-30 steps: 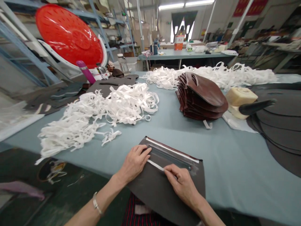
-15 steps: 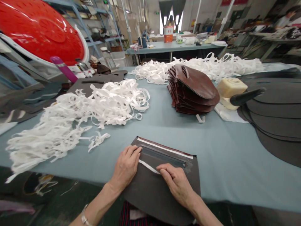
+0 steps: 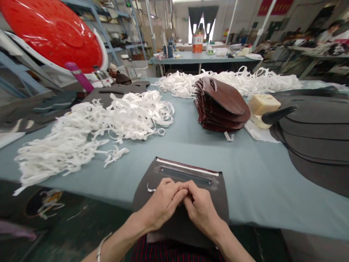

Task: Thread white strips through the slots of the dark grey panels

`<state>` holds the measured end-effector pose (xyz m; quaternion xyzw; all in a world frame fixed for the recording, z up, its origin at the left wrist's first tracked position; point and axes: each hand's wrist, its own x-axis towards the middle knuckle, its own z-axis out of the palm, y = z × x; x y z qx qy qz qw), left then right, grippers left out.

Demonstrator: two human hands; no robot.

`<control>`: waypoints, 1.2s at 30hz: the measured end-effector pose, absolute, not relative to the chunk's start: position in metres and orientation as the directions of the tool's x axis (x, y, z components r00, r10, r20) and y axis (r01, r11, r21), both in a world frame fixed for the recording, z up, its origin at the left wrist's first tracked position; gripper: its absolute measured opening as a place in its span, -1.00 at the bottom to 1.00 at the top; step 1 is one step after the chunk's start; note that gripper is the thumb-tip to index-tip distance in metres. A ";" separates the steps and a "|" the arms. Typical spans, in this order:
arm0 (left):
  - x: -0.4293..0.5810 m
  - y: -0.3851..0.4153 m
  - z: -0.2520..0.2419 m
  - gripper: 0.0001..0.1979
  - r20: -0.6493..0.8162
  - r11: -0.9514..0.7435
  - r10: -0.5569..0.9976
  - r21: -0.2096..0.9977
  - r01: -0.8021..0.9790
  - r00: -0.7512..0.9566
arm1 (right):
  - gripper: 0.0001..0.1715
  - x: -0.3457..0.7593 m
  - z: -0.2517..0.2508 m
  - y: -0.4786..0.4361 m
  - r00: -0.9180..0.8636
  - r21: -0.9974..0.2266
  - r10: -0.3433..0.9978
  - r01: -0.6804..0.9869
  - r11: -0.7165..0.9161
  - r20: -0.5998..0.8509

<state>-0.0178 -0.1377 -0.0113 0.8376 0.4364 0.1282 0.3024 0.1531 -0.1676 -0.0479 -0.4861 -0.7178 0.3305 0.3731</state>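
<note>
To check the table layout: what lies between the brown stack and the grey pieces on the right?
The head view shows a cream block, a white sheet and part of a black handle between them.

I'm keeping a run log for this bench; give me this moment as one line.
left hand: touching right hand | dark panel: beneath both hands | white strip: end showing beside left hand

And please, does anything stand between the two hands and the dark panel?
Nothing visible blocks them. The left hand and right hand meet over the dark panel, on the person's side of its slot. A white strip shows one end beside the left hand; what lies underneath the hands is hidden.
</note>
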 end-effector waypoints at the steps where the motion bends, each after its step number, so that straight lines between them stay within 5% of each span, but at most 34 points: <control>1: -0.019 -0.135 -0.008 -0.62 -0.127 -0.392 0.786 0.654 0.647 0.605 | -0.86 0.158 -0.048 -0.168 -0.218 -0.814 0.952 0.499 0.298 0.215; 5: -0.047 -0.117 -0.012 -0.63 -0.231 -0.240 0.806 0.714 0.658 0.545 | -0.79 0.192 -0.053 -0.169 -0.120 -0.729 0.977 0.651 0.211 0.175; 15: -0.079 -0.103 -0.035 -0.69 -0.267 -0.001 0.901 0.787 0.617 0.342 | -0.69 0.210 -0.046 -0.167 -0.113 -0.703 0.993 0.709 0.049 -0.045; 23: -0.083 -0.098 -0.038 -0.72 -0.459 0.408 0.872 0.874 0.265 0.169 | -0.56 0.215 -0.050 -0.170 0.085 -0.908 0.967 0.332 -0.255 -0.240; 29: -0.086 -0.098 -0.038 -0.75 -0.541 0.565 0.807 0.824 -0.042 0.238 | -0.56 0.217 -0.054 -0.171 0.086 -0.930 0.977 0.299 -0.212 -0.195; 36: -0.087 -0.096 -0.037 -0.77 -0.548 0.598 0.792 0.787 -0.154 0.270 | -0.61 0.209 -0.051 -0.173 0.126 -0.912 0.987 0.384 -0.144 -0.103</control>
